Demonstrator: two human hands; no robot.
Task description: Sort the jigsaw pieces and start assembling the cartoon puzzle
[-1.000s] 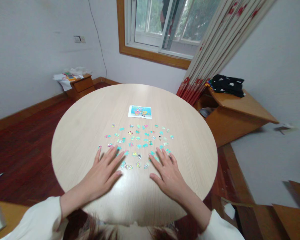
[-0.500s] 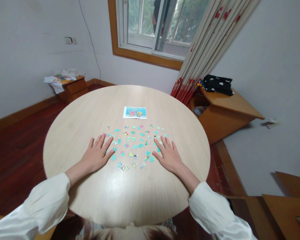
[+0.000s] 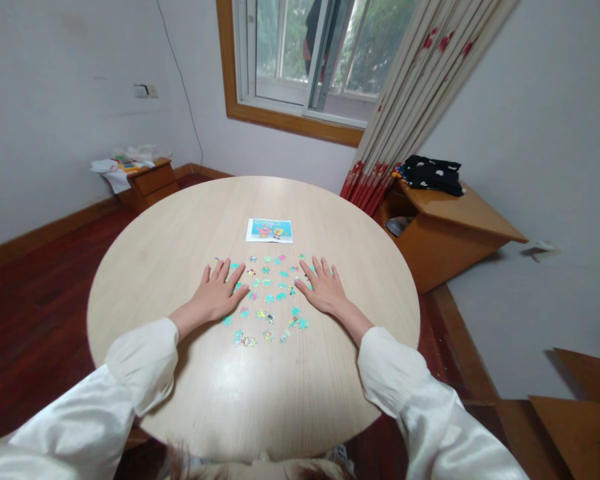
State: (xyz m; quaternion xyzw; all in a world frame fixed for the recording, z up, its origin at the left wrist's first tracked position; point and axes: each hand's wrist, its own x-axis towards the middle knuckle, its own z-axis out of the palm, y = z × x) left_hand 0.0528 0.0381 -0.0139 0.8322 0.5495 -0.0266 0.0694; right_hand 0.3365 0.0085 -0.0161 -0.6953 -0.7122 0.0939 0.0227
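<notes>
Several small turquoise jigsaw pieces (image 3: 267, 299) lie scattered on the round pale wooden table (image 3: 180, 233). My left hand (image 3: 219, 295) lies flat and open on the left part of the scatter, fingers spread and covering some pieces. My right hand (image 3: 321, 288) lies flat and open on the right part, likewise over pieces. Beyond the pieces, toward the far side, lies a small cartoon picture card (image 3: 269, 230). Both arms wear white sleeves.
A low wooden cabinet (image 3: 447, 233) with dark spotted cloth (image 3: 433, 174) on top stands right of the table, beside a striped curtain (image 3: 420, 87). A small drawer unit (image 3: 147, 181) with papers sits by the left wall. A window (image 3: 310, 53) is behind. The floor is dark red wood.
Both hands have slid forward from the near edge of the pieces onto the left and right flanks of the scatter, staying flat. The view shifted slightly.
</notes>
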